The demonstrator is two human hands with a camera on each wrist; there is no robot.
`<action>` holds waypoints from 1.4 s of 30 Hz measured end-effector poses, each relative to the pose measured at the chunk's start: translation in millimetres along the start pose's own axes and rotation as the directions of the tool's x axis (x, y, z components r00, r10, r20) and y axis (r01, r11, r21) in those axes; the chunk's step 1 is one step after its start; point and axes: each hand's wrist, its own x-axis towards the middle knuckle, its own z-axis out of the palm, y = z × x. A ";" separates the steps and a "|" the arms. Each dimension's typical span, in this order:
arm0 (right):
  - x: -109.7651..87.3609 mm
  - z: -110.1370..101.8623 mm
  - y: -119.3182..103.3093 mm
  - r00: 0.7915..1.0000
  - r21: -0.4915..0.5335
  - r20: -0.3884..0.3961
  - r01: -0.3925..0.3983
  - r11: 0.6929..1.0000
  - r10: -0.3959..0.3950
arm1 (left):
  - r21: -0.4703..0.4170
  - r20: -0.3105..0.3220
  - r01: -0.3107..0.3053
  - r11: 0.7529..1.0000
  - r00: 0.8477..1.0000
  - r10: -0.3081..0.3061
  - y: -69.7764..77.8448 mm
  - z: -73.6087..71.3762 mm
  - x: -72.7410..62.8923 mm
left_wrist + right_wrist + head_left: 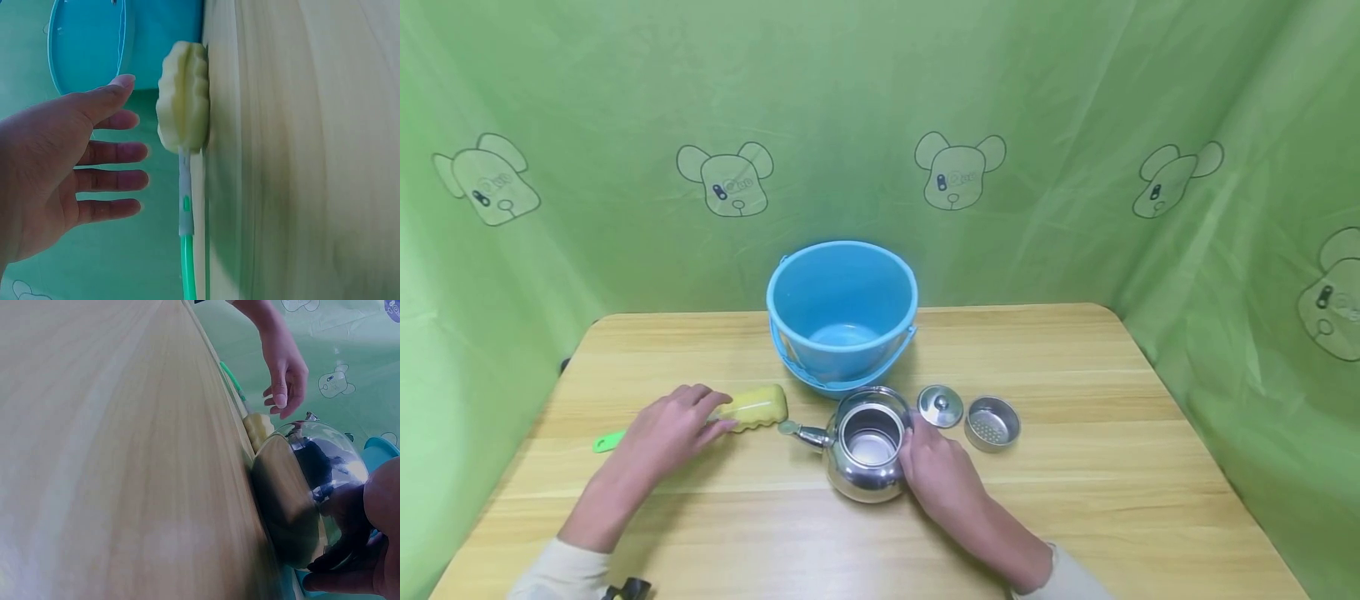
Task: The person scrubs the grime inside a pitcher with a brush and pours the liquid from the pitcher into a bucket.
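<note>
A steel teapot (863, 479), lidless and upright on the table, shows its bare inside and points its spout to the left. My right hand (942, 471) grips it at its right side, and the right wrist view shows the fingers against the shiny body (300, 494). My left hand (666, 433) hovers over a sponge brush with a yellow wavy head (752, 407) and a green handle (608, 442). In the left wrist view the left fingers (119, 181) are extended and apart from the brush, holding nothing.
Behind the teapot stands a blue bucket (842, 358) with its handle hanging in front. Right of the teapot lie a round steel lid (940, 406) and a perforated steel strainer cup (992, 423). Green curtain (850, 108) surrounds the wooden table (1112, 500).
</note>
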 end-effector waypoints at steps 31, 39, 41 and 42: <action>-0.5 1.4 0.7 0.999 0.003 -0.044 0.029 1.000 -0.028 | -0.093 -0.046 -0.107 0.990 0.994 0.103 53.0 -1.6 24.7; -0.3 0.8 0.4 0.999 0.004 -0.042 0.033 0.999 -0.033 | -0.095 0.006 -0.112 0.989 0.994 0.113 68.0 -0.7 29.4; -0.4 0.9 0.5 0.999 0.003 -0.041 0.031 1.000 -0.031 | -0.104 0.022 -0.109 0.989 0.994 0.111 71.7 -0.3 31.0; -0.4 1.0 0.6 0.999 0.004 -0.040 0.030 1.000 -0.029 | -0.106 0.029 -0.109 0.988 0.993 0.112 73.5 -0.1 31.8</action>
